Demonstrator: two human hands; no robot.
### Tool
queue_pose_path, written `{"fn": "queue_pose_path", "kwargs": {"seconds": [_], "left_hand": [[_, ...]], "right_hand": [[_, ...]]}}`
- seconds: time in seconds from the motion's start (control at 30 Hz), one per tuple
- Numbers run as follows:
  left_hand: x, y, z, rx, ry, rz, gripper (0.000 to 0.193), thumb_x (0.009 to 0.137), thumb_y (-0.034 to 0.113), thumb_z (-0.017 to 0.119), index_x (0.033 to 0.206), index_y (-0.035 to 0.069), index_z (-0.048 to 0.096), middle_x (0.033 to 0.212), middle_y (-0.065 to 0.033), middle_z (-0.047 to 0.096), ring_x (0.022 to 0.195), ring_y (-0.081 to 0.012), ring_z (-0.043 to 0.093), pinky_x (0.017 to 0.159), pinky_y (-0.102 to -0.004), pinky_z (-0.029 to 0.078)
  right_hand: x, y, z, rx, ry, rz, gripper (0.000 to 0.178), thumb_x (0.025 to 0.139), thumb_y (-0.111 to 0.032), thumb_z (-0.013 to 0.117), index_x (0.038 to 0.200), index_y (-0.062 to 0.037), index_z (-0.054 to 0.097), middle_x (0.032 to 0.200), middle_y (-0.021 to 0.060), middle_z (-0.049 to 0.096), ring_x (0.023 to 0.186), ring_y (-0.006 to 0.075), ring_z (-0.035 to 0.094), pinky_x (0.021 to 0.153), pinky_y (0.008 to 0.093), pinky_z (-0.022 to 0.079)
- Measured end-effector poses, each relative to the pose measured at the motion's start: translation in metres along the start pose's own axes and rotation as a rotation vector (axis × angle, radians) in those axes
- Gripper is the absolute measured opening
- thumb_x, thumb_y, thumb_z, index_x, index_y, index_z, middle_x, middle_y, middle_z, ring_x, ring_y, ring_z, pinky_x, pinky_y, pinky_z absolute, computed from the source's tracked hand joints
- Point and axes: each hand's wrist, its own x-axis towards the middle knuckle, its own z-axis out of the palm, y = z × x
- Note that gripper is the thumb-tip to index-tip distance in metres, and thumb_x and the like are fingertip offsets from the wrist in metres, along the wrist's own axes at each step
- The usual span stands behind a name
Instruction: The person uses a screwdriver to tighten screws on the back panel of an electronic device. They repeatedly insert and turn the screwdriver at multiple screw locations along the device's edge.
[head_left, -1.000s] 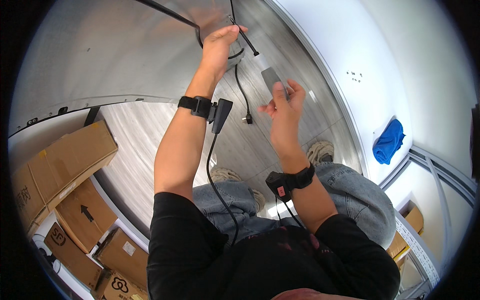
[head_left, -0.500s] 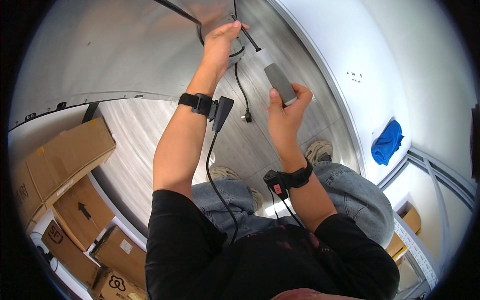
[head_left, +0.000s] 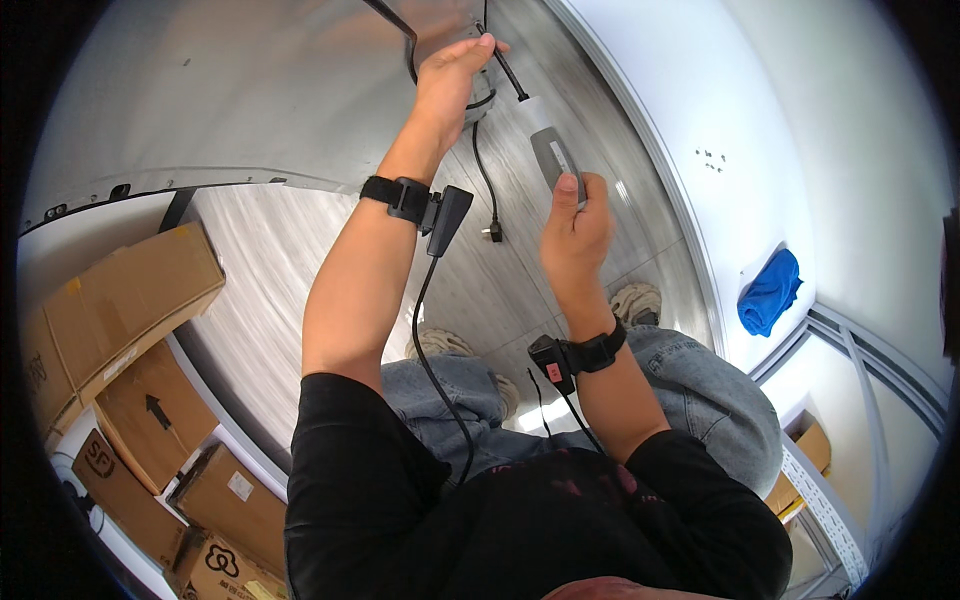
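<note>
A screwdriver with a grey handle [head_left: 556,158], a white collar and a thin black shaft slants up toward the corner of a large grey metal panel [head_left: 230,100]. My right hand [head_left: 582,230] is closed around the lower end of the handle, thumb along the top. Farther up, my left hand [head_left: 447,88] pinches the shaft near its far end, beside the panel's edge. The tip is hard to make out behind these fingers. Below the left hand a black power cord [head_left: 484,175] hangs down, its plug [head_left: 492,232] lying on the floor.
Cardboard boxes [head_left: 130,300] are stacked at the left. A white wall panel [head_left: 700,100] rises on the right, with a blue cloth [head_left: 770,292] by its foot. My shoes [head_left: 636,303] stand on the grey wood-pattern floor [head_left: 270,260]. A black cable [head_left: 425,320] trails from my left wrist strap.
The screwdriver handle has turned, bringing a pale label into sight. My right fingers have shifted around it. My left hand keeps its place at the shaft; the view has moved slightly.
</note>
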Motion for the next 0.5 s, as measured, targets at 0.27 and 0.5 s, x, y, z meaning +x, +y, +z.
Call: {"fn": "queue_pose_path", "kwargs": {"seconds": [0.27, 0.5], "left_hand": [[0.003, -0.002, -0.001, -0.001, 0.003, 0.012, 0.023, 0.09, 0.033, 0.057, 0.091, 0.015, 0.07, 0.094, 0.0081, 0.062, 0.086, -0.0057, 0.045, 0.078, -0.0252, 0.028], [0.004, -0.003, -0.003, -0.003, 0.014, 0.01, 0.024, 0.089, 0.033, 0.057, 0.094, 0.013, 0.07, 0.096, 0.0067, 0.063, 0.088, -0.0061, 0.046, 0.08, -0.0258, 0.028]], "right_hand": [[0.001, 0.005, 0.016, 0.063, 0.208, -0.297, 0.044, 0.088, -0.036, 0.061, 0.109, -0.0003, 0.045, 0.082, 0.0205, 0.059, 0.068, 0.0357, 0.06, 0.06, 0.0399, 0.046], [0.0, 0.001, 0.007, 0.002, 0.038, -0.106, 0.048, 0.084, -0.028, 0.067, 0.112, -0.0009, 0.039, 0.086, 0.019, 0.058, 0.067, 0.0317, 0.059, 0.061, 0.0395, 0.046]]}}
